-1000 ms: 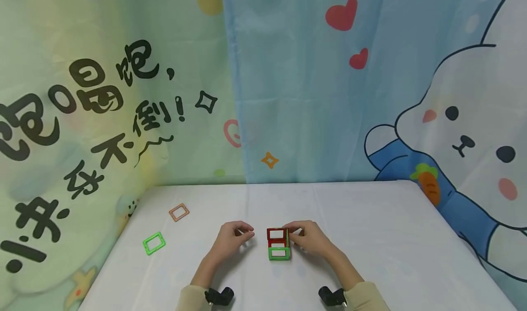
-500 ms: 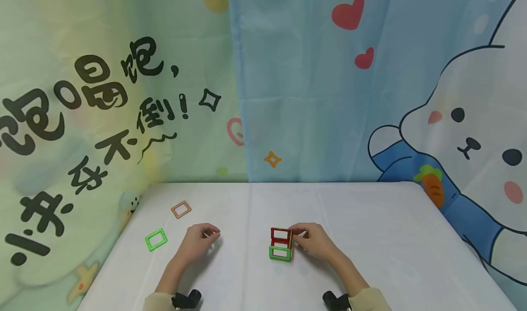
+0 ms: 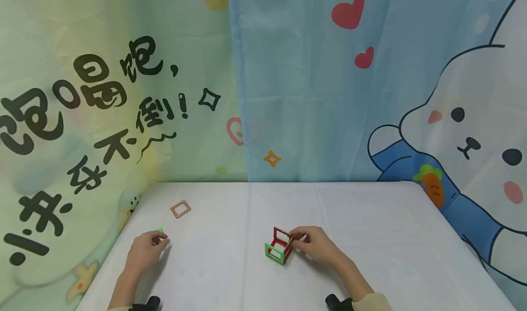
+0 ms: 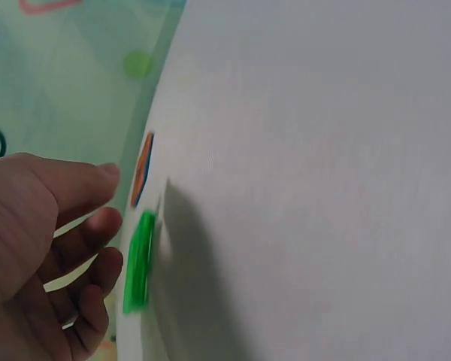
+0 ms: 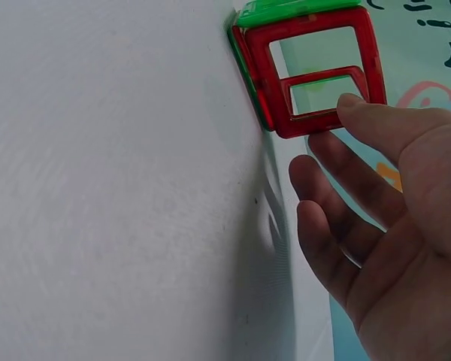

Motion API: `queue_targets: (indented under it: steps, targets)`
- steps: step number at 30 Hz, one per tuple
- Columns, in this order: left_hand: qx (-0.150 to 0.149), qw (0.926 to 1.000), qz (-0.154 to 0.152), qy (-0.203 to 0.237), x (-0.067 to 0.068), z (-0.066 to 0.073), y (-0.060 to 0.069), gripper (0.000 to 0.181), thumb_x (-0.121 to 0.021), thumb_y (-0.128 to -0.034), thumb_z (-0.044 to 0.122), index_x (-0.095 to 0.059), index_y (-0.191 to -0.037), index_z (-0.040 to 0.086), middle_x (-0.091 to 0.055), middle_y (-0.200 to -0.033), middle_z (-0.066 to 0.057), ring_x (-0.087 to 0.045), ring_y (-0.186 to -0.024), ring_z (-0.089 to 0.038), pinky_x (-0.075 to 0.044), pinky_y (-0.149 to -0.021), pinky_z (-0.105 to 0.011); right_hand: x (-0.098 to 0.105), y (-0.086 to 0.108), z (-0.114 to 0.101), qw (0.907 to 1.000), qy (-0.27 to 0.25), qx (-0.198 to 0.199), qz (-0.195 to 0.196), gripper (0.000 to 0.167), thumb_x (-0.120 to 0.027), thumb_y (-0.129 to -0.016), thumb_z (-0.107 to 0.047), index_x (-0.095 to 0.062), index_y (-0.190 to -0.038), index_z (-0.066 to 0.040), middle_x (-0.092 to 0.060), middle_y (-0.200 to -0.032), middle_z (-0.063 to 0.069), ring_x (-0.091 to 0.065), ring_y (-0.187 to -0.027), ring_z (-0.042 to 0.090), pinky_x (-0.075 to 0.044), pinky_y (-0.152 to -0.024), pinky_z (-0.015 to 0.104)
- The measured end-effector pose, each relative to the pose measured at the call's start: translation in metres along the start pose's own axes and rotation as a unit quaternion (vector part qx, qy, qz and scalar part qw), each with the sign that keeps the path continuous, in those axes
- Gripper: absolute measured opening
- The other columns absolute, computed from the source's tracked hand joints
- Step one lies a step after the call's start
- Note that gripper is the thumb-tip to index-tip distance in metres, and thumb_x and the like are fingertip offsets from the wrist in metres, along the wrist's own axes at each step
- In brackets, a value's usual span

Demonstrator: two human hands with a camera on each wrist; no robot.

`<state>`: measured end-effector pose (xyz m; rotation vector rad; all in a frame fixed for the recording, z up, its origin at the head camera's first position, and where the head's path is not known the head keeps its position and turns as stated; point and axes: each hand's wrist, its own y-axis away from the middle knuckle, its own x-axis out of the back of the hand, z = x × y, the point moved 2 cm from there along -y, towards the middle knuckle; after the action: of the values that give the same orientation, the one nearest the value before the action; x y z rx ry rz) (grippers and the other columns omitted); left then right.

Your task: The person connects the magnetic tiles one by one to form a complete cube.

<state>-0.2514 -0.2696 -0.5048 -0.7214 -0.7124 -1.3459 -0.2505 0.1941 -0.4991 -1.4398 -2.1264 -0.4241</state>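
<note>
My left hand (image 3: 145,251) is over the green frame (image 3: 160,229), covering most of it in the head view. In the left wrist view the fingers of my left hand (image 4: 68,241) are loosely bent beside the green frame (image 4: 139,262), with a gap between. My right hand (image 3: 316,243) pinches the edge of a joined red and green frame structure (image 3: 275,254). The right wrist view shows the thumb of my right hand (image 5: 391,195) on a red square frame (image 5: 372,56), with a green piece (image 5: 293,10) along its far side.
An orange rectangular frame (image 3: 180,209) lies flat at the back left of the white table (image 3: 370,219). Behind the table hangs a printed curtain (image 3: 296,87) with a cartoon bear.
My left hand has moved left, from near the structure to the green frame. The structure has turned a little in my right hand, which has barely shifted.
</note>
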Motion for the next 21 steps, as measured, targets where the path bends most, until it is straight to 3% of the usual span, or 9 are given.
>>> queue_targets:
  steps: [4, 9, 15, 21]
  targets:
    - [0.024, 0.9995, -0.016, -0.016, 0.009, -0.018, 0.001, 0.024, -0.075, -0.0840, 0.017, -0.071, -0.100, -0.001, -0.058, -0.075, -0.002, -0.049, -0.064, -0.016, -0.040, -0.053, -0.031, 0.001, 0.003, 0.001, 1.0000, -0.001, -0.008, -0.002, 0.023, -0.069, -0.090, -0.008, -0.068, -0.112, -0.002, -0.065, -0.094, 0.004, -0.058, -0.066, 0.014, -0.049, -0.055, 0.028]
    - [0.029, 0.9991, -0.029, -0.007, 0.010, -0.030, -0.001, 0.028, -0.078, -0.0808, 0.020, -0.071, -0.097, -0.002, -0.053, -0.073, -0.002, -0.046, -0.066, -0.017, -0.036, -0.056, -0.031, 0.001, 0.007, 0.002, 0.9998, -0.009, -0.012, -0.013, 0.022, -0.069, -0.090, -0.009, -0.068, -0.111, -0.002, -0.065, -0.094, 0.004, -0.060, -0.068, 0.017, -0.050, -0.055, 0.029]
    - [0.018, 0.9997, -0.019, -0.001, 0.008, -0.029, -0.008, 0.030, -0.081, -0.0790, 0.021, -0.071, -0.095, -0.003, -0.051, -0.070, -0.001, -0.045, -0.065, -0.017, -0.035, -0.057, -0.032, 0.005, 0.009, 0.000, 0.9999, -0.001, 0.004, -0.009, 0.021, -0.071, -0.089, -0.010, -0.068, -0.107, -0.001, -0.064, -0.091, 0.003, -0.060, -0.066, 0.017, -0.049, -0.054, 0.028]
    - [0.045, 0.9986, -0.024, -0.010, 0.008, -0.025, -0.012, 0.036, -0.082, -0.0778, 0.029, -0.071, -0.095, -0.001, -0.051, -0.072, -0.002, -0.045, -0.066, -0.018, -0.035, -0.055, -0.032, 0.005, 0.011, 0.004, 0.9996, -0.015, 0.008, -0.021, 0.018, -0.072, -0.088, -0.012, -0.069, -0.103, -0.004, -0.065, -0.089, 0.000, -0.060, -0.066, 0.015, -0.049, -0.055, 0.028]
